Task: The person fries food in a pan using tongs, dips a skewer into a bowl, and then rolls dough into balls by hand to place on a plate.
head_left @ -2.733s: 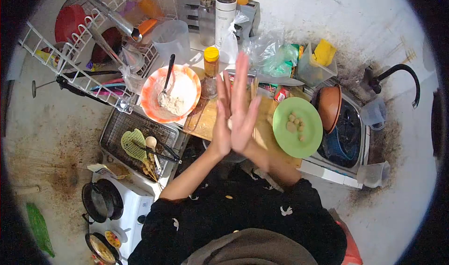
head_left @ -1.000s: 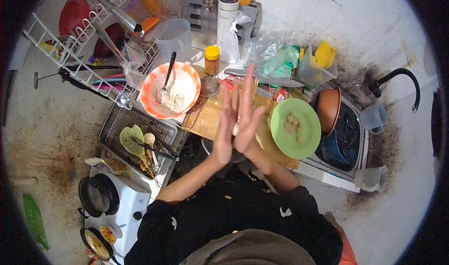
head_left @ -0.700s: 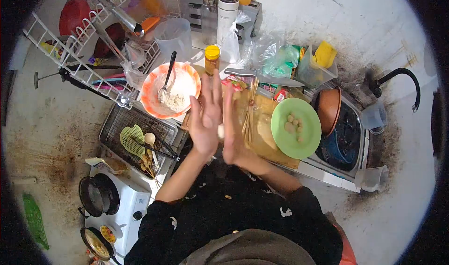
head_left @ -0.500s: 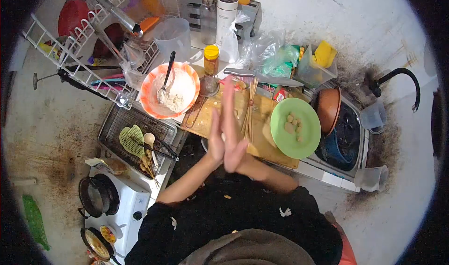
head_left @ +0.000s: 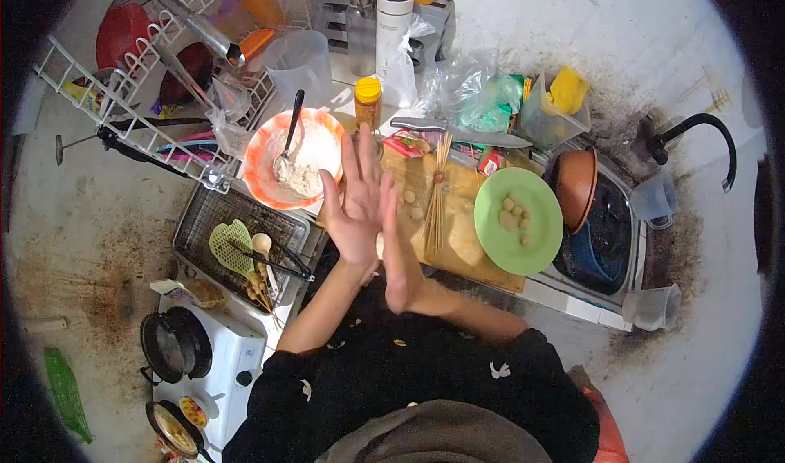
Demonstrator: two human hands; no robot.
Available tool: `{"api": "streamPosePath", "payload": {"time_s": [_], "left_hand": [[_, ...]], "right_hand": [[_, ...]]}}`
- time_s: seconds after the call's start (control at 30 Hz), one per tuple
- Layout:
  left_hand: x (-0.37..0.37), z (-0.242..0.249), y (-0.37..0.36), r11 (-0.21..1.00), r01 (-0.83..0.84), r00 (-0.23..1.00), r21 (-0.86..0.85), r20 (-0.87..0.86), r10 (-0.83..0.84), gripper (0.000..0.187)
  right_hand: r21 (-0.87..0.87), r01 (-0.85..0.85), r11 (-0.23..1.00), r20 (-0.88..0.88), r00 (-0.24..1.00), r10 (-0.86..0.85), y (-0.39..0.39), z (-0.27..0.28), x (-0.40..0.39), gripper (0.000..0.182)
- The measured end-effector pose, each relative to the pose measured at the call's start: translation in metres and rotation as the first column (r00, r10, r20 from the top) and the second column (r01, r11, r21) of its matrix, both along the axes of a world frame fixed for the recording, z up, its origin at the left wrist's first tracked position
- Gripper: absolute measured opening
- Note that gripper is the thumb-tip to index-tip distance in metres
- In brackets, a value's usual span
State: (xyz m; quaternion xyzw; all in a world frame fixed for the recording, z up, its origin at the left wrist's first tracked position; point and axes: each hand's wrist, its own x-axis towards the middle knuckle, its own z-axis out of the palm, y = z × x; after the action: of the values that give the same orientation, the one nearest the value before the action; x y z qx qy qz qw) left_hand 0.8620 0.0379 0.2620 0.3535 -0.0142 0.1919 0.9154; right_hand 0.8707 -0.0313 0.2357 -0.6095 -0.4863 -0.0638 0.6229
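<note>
My left hand (head_left: 354, 218) is raised with the palm showing and the fingers stretched apart. Close against its side stands my right hand (head_left: 396, 254), seen edge-on with straight fingers. A small pale patch shows low between the palms; I cannot make out what it is. Under and beyond the hands lies a wooden cutting board (head_left: 458, 246) bearing a bundle of bamboo skewers (head_left: 437, 205). Several small dough balls sit on a green plate (head_left: 515, 186) to the right. At the left, an orange-and-white bowl (head_left: 257, 181) holds white floury dough and a black-handled spoon (head_left: 290, 128).
A knife (head_left: 482, 136) lies behind the board, near a yellow-capped jar (head_left: 368, 103). On the right is a sink (head_left: 625, 287) with a brown pot (head_left: 576, 189). Left are a wire-rack tray (head_left: 192, 226) with utensils and a white stove (head_left: 237, 381) with pans.
My hands were pressed palm to palm, pointing forward. Now the left hand has turned leftward, its palm showing and its fingers spread, while the right stays upright beside it.
</note>
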Motion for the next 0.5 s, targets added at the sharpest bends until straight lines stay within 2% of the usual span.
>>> {"api": "streamPosePath", "payload": {"time_s": [0.03,0.07,0.1,0.17,0.2,0.27,0.3,0.33,0.37,0.4,0.43,0.47,0.5], "left_hand": [[0.0,0.002,0.001,0.991,-0.032,0.997,-0.132,0.062,0.041,0.069],[-0.002,-0.002,-0.006,0.997,0.028,0.996,-0.069,0.092,-0.021,0.071],[-0.008,-0.001,-0.016,0.997,0.074,0.997,-0.03,0.036,-0.073,0.071],[-0.016,-0.016,-0.028,0.987,0.161,0.978,0.028,-0.138,-0.156,0.07],[-0.016,-0.01,-0.031,0.985,0.172,0.966,0.023,-0.201,-0.164,0.07],[-0.01,-0.009,-0.02,0.993,0.113,0.978,-0.01,-0.174,-0.113,0.069],[-0.004,-0.008,-0.012,0.998,0.05,0.988,-0.042,-0.145,-0.056,0.068],[0.0,0.0,-0.006,0.995,0.03,0.999,-0.098,-0.032,-0.033,0.068],[0.003,0.0,0.002,0.995,0.026,0.999,-0.098,-0.033,-0.029,0.068],[0.005,-0.001,0.01,0.978,0.07,0.996,-0.196,0.067,-0.057,0.068],[0.005,0.001,0.014,0.95,0.124,0.982,-0.287,0.171,-0.077,0.068],[0.002,0.007,0.009,0.983,0.082,0.991,-0.166,0.115,-0.063,0.071],[0.001,0.002,-0.001,0.983,0.084,0.991,-0.164,0.117,-0.065,0.071]], "right_hand": [[-0.069,0.027,0.997,-0.09,0.995,-0.033,-0.001,0.005,0.001,0.085],[-0.102,0.091,0.991,-0.171,0.979,-0.107,-0.008,0.014,0.008,0.081],[-0.044,0.138,0.989,-0.258,0.955,-0.145,-0.005,0.021,0.017,0.077],[0.119,0.105,0.987,-0.359,0.932,-0.056,0.001,0.052,0.015,0.086],[0.119,0.106,0.987,-0.357,0.932,-0.057,0.0,0.043,0.015,0.086],[-0.061,0.114,0.992,0.029,0.993,-0.112,-0.006,0.017,0.009,0.075],[-0.029,0.032,0.999,-0.035,0.999,-0.033,-0.006,0.024,-0.004,0.075],[0.012,-0.001,1.0,-0.022,1.0,0.002,-0.004,0.011,-0.005,0.074],[0.053,-0.037,0.998,-0.011,0.999,0.038,-0.002,-0.005,-0.004,0.073],[0.055,-0.04,0.998,-0.014,0.999,0.041,0.001,-0.012,0.002,0.073],[-0.014,0.065,0.998,-0.107,0.992,-0.066,0.003,-0.015,0.015,0.073],[-0.091,0.164,0.982,-0.189,0.966,-0.179,0.003,-0.014,0.027,0.073],[-0.091,0.205,0.974,-0.092,0.973,-0.213,-0.001,0.001,0.035,0.075]]}}
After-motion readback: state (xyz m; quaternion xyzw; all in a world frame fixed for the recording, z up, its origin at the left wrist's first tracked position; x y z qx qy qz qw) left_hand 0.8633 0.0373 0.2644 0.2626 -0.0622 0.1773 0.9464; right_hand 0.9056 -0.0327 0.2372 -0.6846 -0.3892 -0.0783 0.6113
